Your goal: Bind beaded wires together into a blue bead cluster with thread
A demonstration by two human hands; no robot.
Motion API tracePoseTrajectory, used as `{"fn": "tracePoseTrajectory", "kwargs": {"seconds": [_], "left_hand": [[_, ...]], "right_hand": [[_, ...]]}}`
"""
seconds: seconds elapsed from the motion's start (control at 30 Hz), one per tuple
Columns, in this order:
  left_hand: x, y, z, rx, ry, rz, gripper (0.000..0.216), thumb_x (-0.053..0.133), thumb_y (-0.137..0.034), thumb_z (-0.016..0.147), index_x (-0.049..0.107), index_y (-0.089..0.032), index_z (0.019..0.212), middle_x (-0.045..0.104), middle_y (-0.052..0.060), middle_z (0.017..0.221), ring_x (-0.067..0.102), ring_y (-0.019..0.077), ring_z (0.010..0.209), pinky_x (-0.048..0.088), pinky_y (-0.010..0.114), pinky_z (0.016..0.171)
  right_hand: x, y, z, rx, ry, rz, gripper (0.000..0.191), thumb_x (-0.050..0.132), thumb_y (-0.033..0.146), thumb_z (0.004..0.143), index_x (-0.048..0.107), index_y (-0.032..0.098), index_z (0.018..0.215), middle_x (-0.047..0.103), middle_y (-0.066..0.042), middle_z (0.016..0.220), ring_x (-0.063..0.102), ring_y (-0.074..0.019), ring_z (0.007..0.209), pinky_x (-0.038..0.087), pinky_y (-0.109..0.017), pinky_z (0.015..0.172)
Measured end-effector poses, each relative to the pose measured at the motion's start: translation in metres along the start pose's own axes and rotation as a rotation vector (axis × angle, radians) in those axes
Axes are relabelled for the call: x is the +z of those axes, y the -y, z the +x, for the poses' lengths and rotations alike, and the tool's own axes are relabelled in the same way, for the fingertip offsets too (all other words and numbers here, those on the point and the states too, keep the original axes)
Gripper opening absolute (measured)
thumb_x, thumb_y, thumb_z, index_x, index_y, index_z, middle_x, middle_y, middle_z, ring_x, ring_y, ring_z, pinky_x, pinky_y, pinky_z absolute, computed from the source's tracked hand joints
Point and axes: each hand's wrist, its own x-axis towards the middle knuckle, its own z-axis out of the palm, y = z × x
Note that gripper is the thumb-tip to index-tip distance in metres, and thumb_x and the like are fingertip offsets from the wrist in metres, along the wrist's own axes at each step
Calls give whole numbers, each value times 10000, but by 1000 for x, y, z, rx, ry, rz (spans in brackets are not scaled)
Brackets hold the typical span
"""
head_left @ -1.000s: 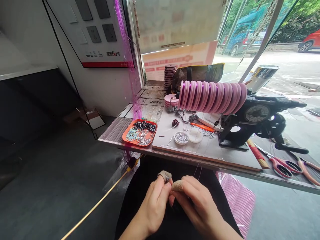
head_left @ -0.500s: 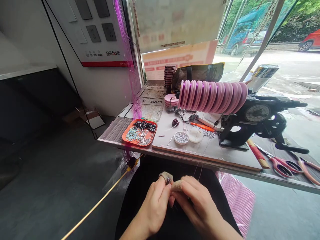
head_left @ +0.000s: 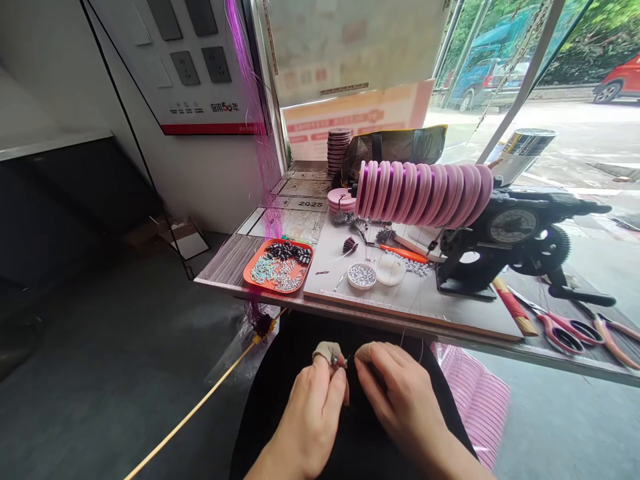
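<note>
Both hands are over my lap, just below the table's front edge. My left hand [head_left: 315, 397] is closed in a pinch on a small dark beaded piece [head_left: 337, 361], with tiny light bits at its tip. A beige finger cover [head_left: 327, 350] wraps one fingertip. My right hand [head_left: 397, 383] is a short gap away, its thumb and forefinger pressed together, with another beige finger cover [head_left: 365, 351] on a finger. Thin thread shows behind the right hand; what lies in its pinch is too small to make out.
On the table, an orange tray [head_left: 247, 272] holds black, blue-green and silver beads. A small white dish [head_left: 361, 285] of beads sits by a white lid [head_left: 391, 271]. A black winding machine [head_left: 515, 227] carries pink spools [head_left: 425, 193]. Pink-handled scissors [head_left: 565, 332] lie right. A long stick [head_left: 200, 403] slants left.
My hands have drawn apart: the right hand moved right, away from the left, opening a gap between them. The beaded piece stays in the left hand and shows more clearly.
</note>
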Motion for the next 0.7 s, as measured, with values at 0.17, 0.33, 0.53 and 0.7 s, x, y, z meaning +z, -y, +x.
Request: {"fn": "tracePoseTrajectory", "kwargs": {"seconds": [0.17,0.33,0.53,0.7], "left_hand": [[0,-5,2,-6,-32,23,259,373,-326,886,514,-228,692,571,12,633,520,185,609,367,296,621],[-1,-8,7,-36,-4,-32,285,350,-343,896,444,-215,660,492,-13,579,466,150,547,362,271,572],[2,-2,7,-25,-70,-65,206,445,-331,859,515,-187,729,577,23,676,532,166,642,403,269,628],[3,1,9,-18,-102,-150,223,511,-342,828,558,-176,687,578,17,646,538,170,647,426,264,631]], "right_hand": [[2,0,-1,-11,5,-23,207,395,155,877,502,188,703,559,-6,623,524,-130,558,379,-250,547],[2,2,-1,-46,15,-18,211,397,155,878,507,186,700,555,-3,609,515,-128,539,366,-250,533],[2,1,-2,-54,24,-37,200,398,151,877,506,188,713,557,0,609,517,-123,539,370,-247,534],[3,2,-2,-52,22,1,206,395,145,876,503,190,706,561,2,609,520,-124,541,384,-245,532]]}}
